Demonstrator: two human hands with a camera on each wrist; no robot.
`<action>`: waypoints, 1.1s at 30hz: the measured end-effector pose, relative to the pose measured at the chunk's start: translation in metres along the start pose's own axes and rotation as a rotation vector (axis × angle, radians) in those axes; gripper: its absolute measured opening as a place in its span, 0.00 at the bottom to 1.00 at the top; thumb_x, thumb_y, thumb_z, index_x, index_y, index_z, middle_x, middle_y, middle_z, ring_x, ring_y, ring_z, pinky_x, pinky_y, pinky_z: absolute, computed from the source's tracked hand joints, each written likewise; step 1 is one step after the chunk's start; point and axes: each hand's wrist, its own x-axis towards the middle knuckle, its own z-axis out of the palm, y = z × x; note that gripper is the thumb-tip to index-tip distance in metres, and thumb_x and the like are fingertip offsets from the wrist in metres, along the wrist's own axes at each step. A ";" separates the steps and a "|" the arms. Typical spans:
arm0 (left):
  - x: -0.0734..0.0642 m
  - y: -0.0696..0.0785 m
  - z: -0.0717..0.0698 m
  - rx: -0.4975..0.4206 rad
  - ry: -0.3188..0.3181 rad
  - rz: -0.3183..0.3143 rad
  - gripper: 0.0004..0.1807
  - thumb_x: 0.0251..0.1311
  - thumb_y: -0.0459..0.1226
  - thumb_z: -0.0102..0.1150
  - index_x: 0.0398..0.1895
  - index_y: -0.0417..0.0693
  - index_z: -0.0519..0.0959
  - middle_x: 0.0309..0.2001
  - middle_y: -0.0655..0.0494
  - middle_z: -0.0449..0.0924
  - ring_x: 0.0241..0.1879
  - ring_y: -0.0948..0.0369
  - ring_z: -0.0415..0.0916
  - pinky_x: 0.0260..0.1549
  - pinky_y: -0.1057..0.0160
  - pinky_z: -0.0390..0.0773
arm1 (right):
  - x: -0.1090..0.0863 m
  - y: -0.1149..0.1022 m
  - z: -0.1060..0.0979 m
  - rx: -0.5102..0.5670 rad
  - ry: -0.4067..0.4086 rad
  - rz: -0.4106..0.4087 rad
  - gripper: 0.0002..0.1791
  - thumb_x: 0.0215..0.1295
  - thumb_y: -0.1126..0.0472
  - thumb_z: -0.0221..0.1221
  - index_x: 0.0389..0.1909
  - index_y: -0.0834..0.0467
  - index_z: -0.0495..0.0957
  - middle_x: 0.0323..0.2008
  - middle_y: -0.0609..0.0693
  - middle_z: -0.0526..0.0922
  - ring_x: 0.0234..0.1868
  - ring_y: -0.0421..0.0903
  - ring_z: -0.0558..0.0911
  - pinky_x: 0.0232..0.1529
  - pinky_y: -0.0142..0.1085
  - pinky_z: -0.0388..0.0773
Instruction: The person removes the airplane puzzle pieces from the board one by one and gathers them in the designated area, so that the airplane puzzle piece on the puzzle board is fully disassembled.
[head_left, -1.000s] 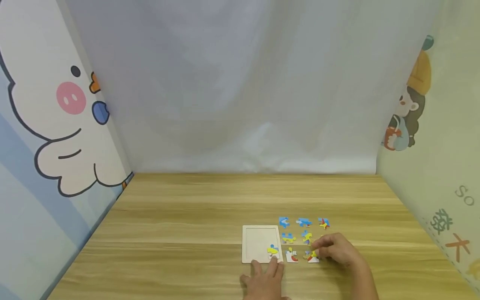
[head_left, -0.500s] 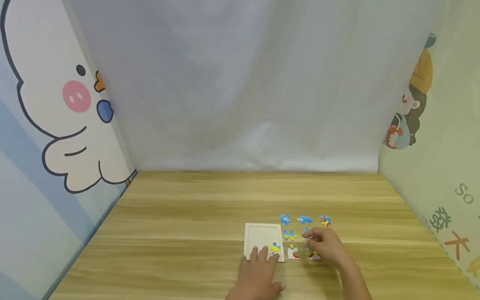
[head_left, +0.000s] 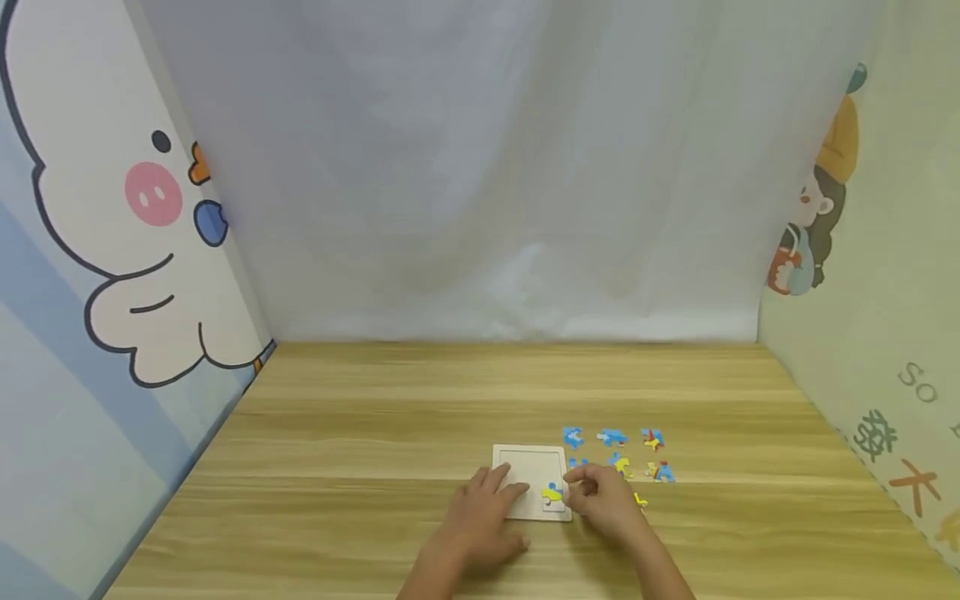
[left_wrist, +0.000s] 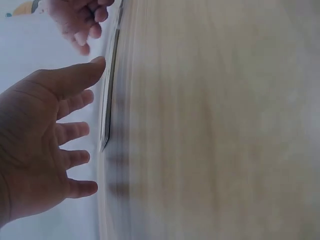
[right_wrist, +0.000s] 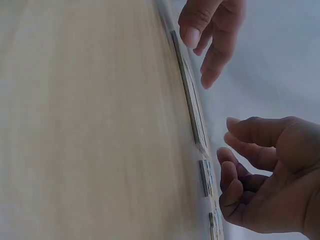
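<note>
A shallow square wooden puzzle tray [head_left: 528, 473] lies on the table, a yellow, blue and white puzzle piece [head_left: 552, 496] in its near right corner. My left hand [head_left: 480, 515] is over the tray's near left part, fingers spread and nothing held, as the left wrist view also shows. At the tray's right edge, beside that piece, is my right hand [head_left: 609, 504]. Its thumb and forefinger are slightly apart with nothing visible between them, and the other fingers curl loosely in the right wrist view. This hand covers part of the nearer loose pieces.
Loose puzzle pieces lie in rows right of the tray, among them a blue piece [head_left: 573, 437], a blue-and-white piece [head_left: 612, 437] and a red-and-yellow piece [head_left: 652, 439]. A pale curtain [head_left: 510, 208] hangs behind the wooden table [head_left: 360, 433], with printed panels at both sides.
My right hand has moved left from the loose pieces to the tray's right edge. My left hand has shifted left and forward, from the near edge to over the tray's left part.
</note>
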 end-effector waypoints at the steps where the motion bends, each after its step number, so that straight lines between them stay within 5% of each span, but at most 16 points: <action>1: 0.000 -0.001 -0.001 -0.003 -0.015 -0.004 0.34 0.50 0.52 0.63 0.61 0.53 0.70 0.66 0.46 0.60 0.64 0.42 0.55 0.55 0.40 0.61 | 0.001 0.000 0.000 -0.041 -0.020 -0.021 0.12 0.51 0.70 0.63 0.39 0.66 0.79 0.25 0.49 0.74 0.28 0.45 0.72 0.29 0.36 0.72; 6: -0.002 -0.003 -0.002 -0.041 -0.102 -0.046 0.37 0.49 0.53 0.63 0.64 0.56 0.67 0.68 0.47 0.56 0.65 0.41 0.50 0.57 0.38 0.55 | 0.008 0.000 0.001 -0.165 -0.106 -0.101 0.17 0.47 0.70 0.64 0.41 0.66 0.79 0.22 0.47 0.71 0.24 0.43 0.69 0.25 0.34 0.68; 16: -0.005 -0.003 -0.004 -0.075 -0.192 -0.093 0.38 0.54 0.54 0.59 0.68 0.59 0.62 0.71 0.49 0.49 0.68 0.43 0.43 0.60 0.38 0.46 | 0.019 0.002 -0.005 -0.186 -0.210 -0.121 0.22 0.44 0.70 0.68 0.45 0.67 0.79 0.21 0.48 0.71 0.23 0.43 0.69 0.23 0.32 0.67; 33: -0.008 -0.002 -0.007 -0.090 -0.160 -0.088 0.37 0.52 0.53 0.61 0.67 0.58 0.64 0.70 0.47 0.53 0.67 0.42 0.46 0.59 0.38 0.48 | 0.024 0.004 -0.003 -0.196 -0.215 -0.181 0.16 0.43 0.72 0.66 0.36 0.62 0.78 0.20 0.48 0.70 0.21 0.43 0.69 0.21 0.32 0.67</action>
